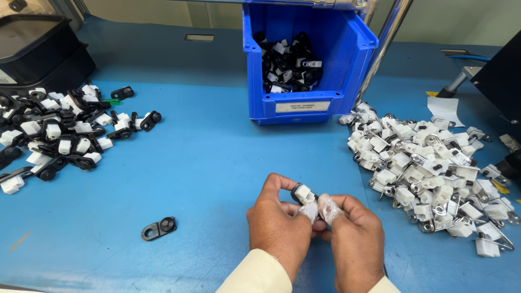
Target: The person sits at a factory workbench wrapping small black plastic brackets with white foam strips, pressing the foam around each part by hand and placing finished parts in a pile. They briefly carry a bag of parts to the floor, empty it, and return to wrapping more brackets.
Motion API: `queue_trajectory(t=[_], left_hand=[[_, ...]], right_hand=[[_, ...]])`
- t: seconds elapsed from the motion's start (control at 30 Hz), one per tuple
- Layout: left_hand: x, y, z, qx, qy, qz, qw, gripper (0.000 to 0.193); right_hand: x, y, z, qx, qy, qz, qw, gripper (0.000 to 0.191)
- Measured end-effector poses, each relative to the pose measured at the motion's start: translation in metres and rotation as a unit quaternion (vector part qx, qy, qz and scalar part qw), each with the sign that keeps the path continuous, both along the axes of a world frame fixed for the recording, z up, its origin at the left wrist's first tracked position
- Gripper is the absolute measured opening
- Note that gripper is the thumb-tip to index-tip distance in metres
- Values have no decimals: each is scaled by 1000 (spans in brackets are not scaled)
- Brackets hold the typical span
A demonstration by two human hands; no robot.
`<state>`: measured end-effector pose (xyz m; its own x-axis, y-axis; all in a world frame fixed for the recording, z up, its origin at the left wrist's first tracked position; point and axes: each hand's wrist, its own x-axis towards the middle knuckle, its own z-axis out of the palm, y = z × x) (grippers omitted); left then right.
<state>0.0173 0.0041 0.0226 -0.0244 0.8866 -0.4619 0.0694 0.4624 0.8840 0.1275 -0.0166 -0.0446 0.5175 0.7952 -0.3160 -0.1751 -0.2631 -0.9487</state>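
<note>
Both hands meet low in the head view, at about six o'clock over the blue table [206, 173]. Left hand [279, 225] is curled shut, thumb and forefinger pinching the small black-and-white plastic clip piece [303, 193] from its left side. Right hand [353, 239] is closed on the same piece from the right, its fingertips [329, 208] wearing clear finger cots, with a second white bit pressed just beneath the black end. The piece sits between the two hands, lifted clear of the table.

To my eye the two halves are being pressed together. I would keep the grip close to the joint, square the parts up before squeezing, and push straight rather than at a twist so nothing snaps or slips off the smooth cots.

At nine o'clock lies a heap of black-and-white joined clips [59, 133]. At three o'clock spreads a pile of white plastic blocks with metal wire loops [429, 173]. At twelve o'clock stands a blue plastic bin [309, 59] holding more black-and-white pieces. A lone flat black plastic bracket with two holes [159, 228] rests at seven o'clock, near the left hand but apart from it.
</note>
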Motion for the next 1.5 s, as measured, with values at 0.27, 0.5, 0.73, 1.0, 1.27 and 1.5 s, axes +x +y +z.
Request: queue_trajectory(t=[0.27, 0.5, 0.73, 1.0, 1.27, 1.5], left_hand=[[3, 6, -9, -40, -84, -34, 995, 34], [-5, 12, -29, -85, -104, -145, 980, 40], [-7, 11, -34, -55, -173, -84, 980, 29], [-4, 11, -30, -30, -122, -153, 980, 37], [3, 10, -21, -76, -119, -54, 988, 28], [1, 11, -22, -94, -144, -22, 985, 26]], right_hand=[[14, 4, 1, -40, -4, 54, 998, 28], [45, 12, 13, -95, -99, 191, 972, 27], [51, 7, 13, -159, 124, 59, 978, 54], [62, 7, -17, -138, 169, 108, 970, 23], [47, 3, -13, -72, 93, 56, 991, 21], [36, 4, -7, -130, 151, 6, 980, 31]])
